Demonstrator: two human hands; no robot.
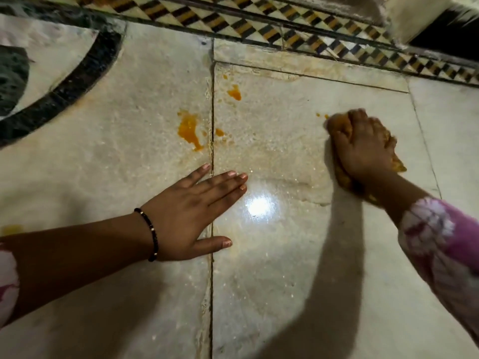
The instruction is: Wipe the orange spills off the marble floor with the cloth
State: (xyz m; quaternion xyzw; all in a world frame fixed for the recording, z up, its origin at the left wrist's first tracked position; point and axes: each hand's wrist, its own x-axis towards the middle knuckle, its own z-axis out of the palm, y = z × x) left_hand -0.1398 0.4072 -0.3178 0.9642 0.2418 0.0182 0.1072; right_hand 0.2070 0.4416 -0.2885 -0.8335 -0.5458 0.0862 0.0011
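Observation:
My right hand (363, 146) presses a bunched, orange-stained cloth (396, 164) onto the pale marble floor (272, 281) at the right. Two tiny orange drops (321, 115) lie just left of the cloth. A large orange spill (188, 129) sits beside the dark floor joint, with a small spot (219, 132) across the joint. Another orange blob (234, 93) lies farther up. My left hand (191, 216) rests flat on the floor, fingers spread, holding nothing, below the large spill. A faint orange smear (10, 230) shows at the left edge.
A checkered black, orange and white tile border (285, 29) runs along the top. A dark curved inlay band (77, 81) arcs at the upper left. A pale wall or step corner (414, 19) stands at the upper right. A bright light reflection (259, 207) glares on the wet marble.

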